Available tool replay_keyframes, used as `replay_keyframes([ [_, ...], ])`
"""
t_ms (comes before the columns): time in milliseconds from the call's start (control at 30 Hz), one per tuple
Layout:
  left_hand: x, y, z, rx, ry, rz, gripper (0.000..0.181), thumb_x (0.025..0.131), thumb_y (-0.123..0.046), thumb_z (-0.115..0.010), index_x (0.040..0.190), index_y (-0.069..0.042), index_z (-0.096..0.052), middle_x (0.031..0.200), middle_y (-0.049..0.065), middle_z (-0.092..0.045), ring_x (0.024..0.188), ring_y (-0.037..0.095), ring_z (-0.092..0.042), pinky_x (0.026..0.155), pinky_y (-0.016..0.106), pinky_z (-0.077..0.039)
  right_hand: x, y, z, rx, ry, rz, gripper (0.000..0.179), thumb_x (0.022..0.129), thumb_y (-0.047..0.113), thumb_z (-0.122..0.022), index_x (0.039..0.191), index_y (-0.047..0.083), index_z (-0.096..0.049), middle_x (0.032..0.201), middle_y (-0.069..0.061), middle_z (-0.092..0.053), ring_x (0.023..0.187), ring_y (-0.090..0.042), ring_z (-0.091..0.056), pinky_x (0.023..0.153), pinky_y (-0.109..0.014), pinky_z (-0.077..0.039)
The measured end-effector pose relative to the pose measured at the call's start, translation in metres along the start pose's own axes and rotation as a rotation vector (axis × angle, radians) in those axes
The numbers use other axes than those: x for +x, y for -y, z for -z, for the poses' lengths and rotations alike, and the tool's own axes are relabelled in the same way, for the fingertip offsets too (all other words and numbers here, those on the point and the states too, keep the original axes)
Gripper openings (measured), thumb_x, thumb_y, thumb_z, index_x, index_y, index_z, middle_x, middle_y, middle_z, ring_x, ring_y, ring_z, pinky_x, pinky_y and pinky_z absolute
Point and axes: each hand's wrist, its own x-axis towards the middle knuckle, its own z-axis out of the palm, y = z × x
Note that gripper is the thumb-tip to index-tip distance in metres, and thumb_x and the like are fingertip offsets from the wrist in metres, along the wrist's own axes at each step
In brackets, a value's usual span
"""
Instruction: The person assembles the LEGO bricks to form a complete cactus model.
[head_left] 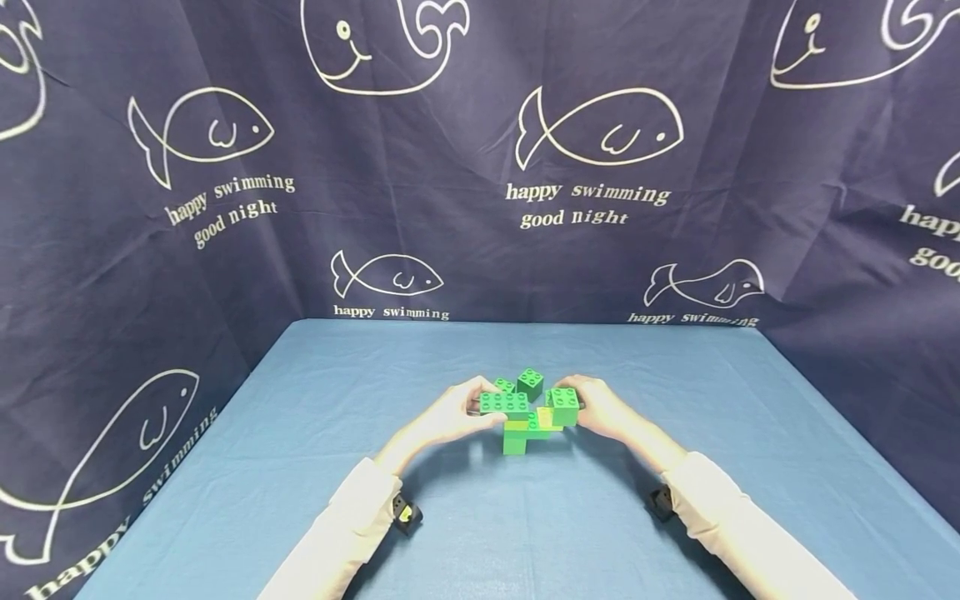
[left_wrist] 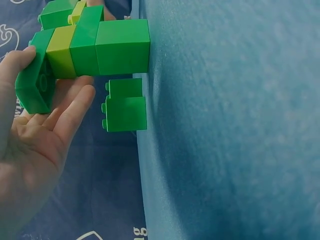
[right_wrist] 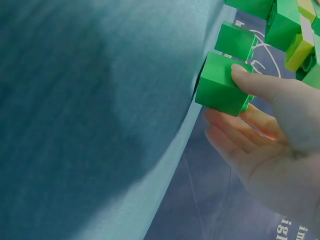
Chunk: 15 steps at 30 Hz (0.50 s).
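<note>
A built piece of green and yellow-green toy bricks (head_left: pixel 514 443) stands on the table, a single green brick as its foot. My left hand (head_left: pixel 461 410) grips the long green brick (head_left: pixel 504 403) at its upper left, thumb on one side and fingers on the other (left_wrist: pixel 37 77). A square green brick (head_left: pixel 564 402) tops the right end. My right hand (head_left: pixel 596 406) reaches in behind that end. In the right wrist view the right hand pinches a separate green brick (right_wrist: pixel 220 87) between thumb and fingers, low at the table; the head view mostly hides this one.
Loose green bricks (head_left: pixel 529 383) lie just behind the built piece, another brick (right_wrist: pixel 235 40) beside the pinched one. The blue table cloth (head_left: pixel 375 358) runs back to a dark curtain (head_left: pixel 480 233) with white fish prints. Both wrists carry small black cameras (head_left: pixel 407 512).
</note>
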Motion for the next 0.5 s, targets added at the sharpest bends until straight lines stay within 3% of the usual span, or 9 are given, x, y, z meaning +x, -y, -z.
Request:
replay_keyframes([
  [100, 0.000, 0.000, -0.002, -0.009, -0.004, 0.009, 0.032, 0.085, -0.019, -0.069, 0.112, -0.008, -0.055, 0.091, 0.007, -0.067, 0.079, 0.004, -0.061, 0.083, 0.024, -0.052, 0.000, -0.001, 0.002, 0.011, -0.002, -0.002, 0.031, 0.071, -0.002, -0.070, 0.102, -0.003, -0.064, 0.097, -0.015, -0.067, 0.088, -0.031, -0.064, 0.080, -0.042, -0.054],
  [333, -0.008, -0.028, 0.005, -0.026, 0.019, 0.006, 0.029, 0.086, -0.012, -0.067, 0.109, 0.000, -0.054, 0.097, 0.012, -0.066, 0.081, 0.001, -0.060, 0.084, 0.023, -0.052, -0.002, -0.002, 0.007, 0.053, 0.007, -0.042, 0.033, 0.072, -0.003, -0.070, 0.104, -0.005, -0.063, 0.098, -0.017, -0.066, 0.085, -0.030, -0.065, 0.078, -0.040, -0.055],
  [400, -0.009, -0.030, 0.006, -0.023, 0.017, 0.009, 0.028, 0.086, -0.012, -0.067, 0.109, -0.001, -0.054, 0.099, 0.012, -0.066, 0.082, 0.000, -0.060, 0.085, 0.023, -0.051, -0.001, -0.002, 0.009, 0.060, -0.007, -0.038, 0.032, 0.072, -0.003, -0.071, 0.103, -0.006, -0.063, 0.096, -0.017, -0.066, 0.083, -0.029, -0.065, 0.077, -0.041, -0.055],
  [500, -0.005, -0.020, 0.004, -0.014, 0.011, 0.015, 0.030, 0.086, -0.013, -0.068, 0.109, -0.002, -0.054, 0.102, 0.013, -0.065, 0.084, 0.003, -0.061, 0.085, 0.024, -0.051, 0.000, -0.001, 0.012, 0.063, -0.026, -0.024, 0.030, 0.074, -0.001, -0.072, 0.103, -0.007, -0.063, 0.093, -0.016, -0.066, 0.081, -0.028, -0.065, 0.076, -0.042, -0.055],
])
